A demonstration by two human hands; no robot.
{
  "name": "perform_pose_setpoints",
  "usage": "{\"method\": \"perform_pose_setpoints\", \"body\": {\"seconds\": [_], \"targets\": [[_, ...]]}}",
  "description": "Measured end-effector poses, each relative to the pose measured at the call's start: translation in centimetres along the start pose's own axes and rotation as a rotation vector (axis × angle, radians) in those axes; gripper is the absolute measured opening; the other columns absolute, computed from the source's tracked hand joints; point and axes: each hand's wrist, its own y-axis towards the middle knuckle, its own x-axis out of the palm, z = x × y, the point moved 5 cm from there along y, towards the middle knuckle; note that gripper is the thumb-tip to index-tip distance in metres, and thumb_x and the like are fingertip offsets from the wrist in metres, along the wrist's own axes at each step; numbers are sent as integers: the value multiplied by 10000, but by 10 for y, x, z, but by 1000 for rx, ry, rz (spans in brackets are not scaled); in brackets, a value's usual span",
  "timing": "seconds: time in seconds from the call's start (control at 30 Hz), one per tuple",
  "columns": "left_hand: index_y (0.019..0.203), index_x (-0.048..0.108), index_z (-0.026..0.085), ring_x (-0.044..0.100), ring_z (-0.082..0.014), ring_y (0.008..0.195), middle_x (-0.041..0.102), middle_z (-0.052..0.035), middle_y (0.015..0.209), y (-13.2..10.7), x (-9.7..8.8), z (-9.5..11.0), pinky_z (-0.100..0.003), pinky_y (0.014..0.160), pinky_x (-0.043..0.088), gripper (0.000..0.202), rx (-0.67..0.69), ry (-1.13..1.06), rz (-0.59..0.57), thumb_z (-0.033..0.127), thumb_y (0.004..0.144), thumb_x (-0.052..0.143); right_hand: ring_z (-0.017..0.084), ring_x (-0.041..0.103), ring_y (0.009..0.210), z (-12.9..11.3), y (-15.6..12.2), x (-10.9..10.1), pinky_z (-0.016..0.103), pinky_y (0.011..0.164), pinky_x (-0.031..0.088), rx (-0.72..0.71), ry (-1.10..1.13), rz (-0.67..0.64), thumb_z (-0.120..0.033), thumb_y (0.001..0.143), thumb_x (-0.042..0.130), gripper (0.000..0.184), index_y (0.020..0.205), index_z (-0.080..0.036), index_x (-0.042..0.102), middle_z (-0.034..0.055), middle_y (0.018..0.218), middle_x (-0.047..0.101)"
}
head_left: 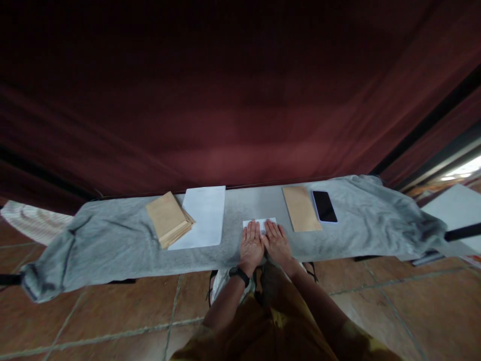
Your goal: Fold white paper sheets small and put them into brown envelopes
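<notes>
My left hand (252, 245) and my right hand (276, 243) lie flat side by side on a small folded white paper (260, 221) at the near middle of the cloth-covered surface. Both hands have their fingers stretched forward, and they hide most of the paper. To the left, a white sheet stack (206, 215) lies flat. A pile of brown envelopes (166, 215) overlaps its left side. On the right, a single brown envelope (301, 208) lies beside a phone (324, 206) with a dark screen.
A grey cloth (112, 235) covers the long narrow table and bunches up at both ends. Behind it hangs a dark red curtain (233, 125). Below is a tiled floor (131, 306). At the far right stands a white surface (456, 205).
</notes>
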Motion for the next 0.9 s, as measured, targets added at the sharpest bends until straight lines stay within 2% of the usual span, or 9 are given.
{"method": "perform_pose_setpoints", "body": {"seconds": [0.17, 0.33, 0.4, 0.47, 0.57, 0.67, 0.8, 0.9], "targets": [[1580, 329, 104, 236, -267, 1557, 349, -163, 1642, -4, -8, -15, -496, 1267, 236, 599, -58, -2, 45, 343, 1032, 356, 274, 400, 1475, 17, -6, 0, 487, 1212, 275, 39, -36, 23, -335, 1053, 385, 559, 1567, -114, 379, 159, 1585, 449], [1561, 353, 57, 280, -296, 1541, 379, -208, 1614, -7, -14, -27, -533, 1261, 238, 595, -124, 46, 84, 336, 1035, 351, 282, 390, 1476, 22, -9, 2, 488, 1224, 244, 41, -56, 47, -350, 1064, 354, 577, 1570, -72, 359, 172, 1583, 447], [1559, 356, 55, 283, -309, 1539, 385, -211, 1609, -4, -15, -20, -561, 1259, 229, 591, -167, 66, 116, 334, 1039, 340, 284, 382, 1478, 23, -9, 4, 492, 1227, 238, 40, -70, 48, -348, 1061, 350, 585, 1572, -63, 350, 176, 1588, 438], [1557, 357, 51, 267, -305, 1544, 372, -200, 1620, 5, -12, -3, -558, 1260, 233, 585, -171, 68, 121, 336, 1048, 310, 282, 368, 1486, 24, -10, 6, 494, 1234, 228, 35, -92, 41, -319, 1044, 368, 589, 1579, -71, 342, 172, 1601, 419], [1556, 375, 76, 275, -252, 1544, 384, -152, 1625, 21, -1, 32, -464, 1264, 273, 582, -29, 25, 11, 364, 1063, 265, 283, 312, 1515, 25, -12, 9, 491, 1253, 195, -15, -136, -6, -275, 974, 455, 672, 1603, -99, 297, 156, 1641, 352], [1560, 379, 105, 281, -228, 1543, 390, -121, 1627, 33, 6, 51, -433, 1264, 279, 595, 48, -8, -59, 414, 1068, 249, 281, 261, 1537, 27, -12, 11, 493, 1263, 179, -41, -165, -47, -301, 926, 497, 775, 1628, -131, 215, 136, 1672, 289], [1577, 348, 124, 278, -206, 1544, 393, -108, 1627, 35, 9, 46, -418, 1261, 290, 599, 63, -10, -54, 425, 1068, 251, 267, 275, 1531, 28, -11, 13, 488, 1262, 191, -19, -176, -54, -281, 955, 425, 735, 1635, -139, 183, 123, 1669, 305], [1574, 347, 110, 272, -215, 1546, 375, -116, 1635, 29, 8, 32, -429, 1264, 283, 608, 72, 19, -5, 433, 1064, 276, 274, 310, 1515, 27, -10, 13, 486, 1257, 197, -10, -166, -38, -267, 979, 393, 671, 1616, -105, 257, 139, 1638, 371]]}}
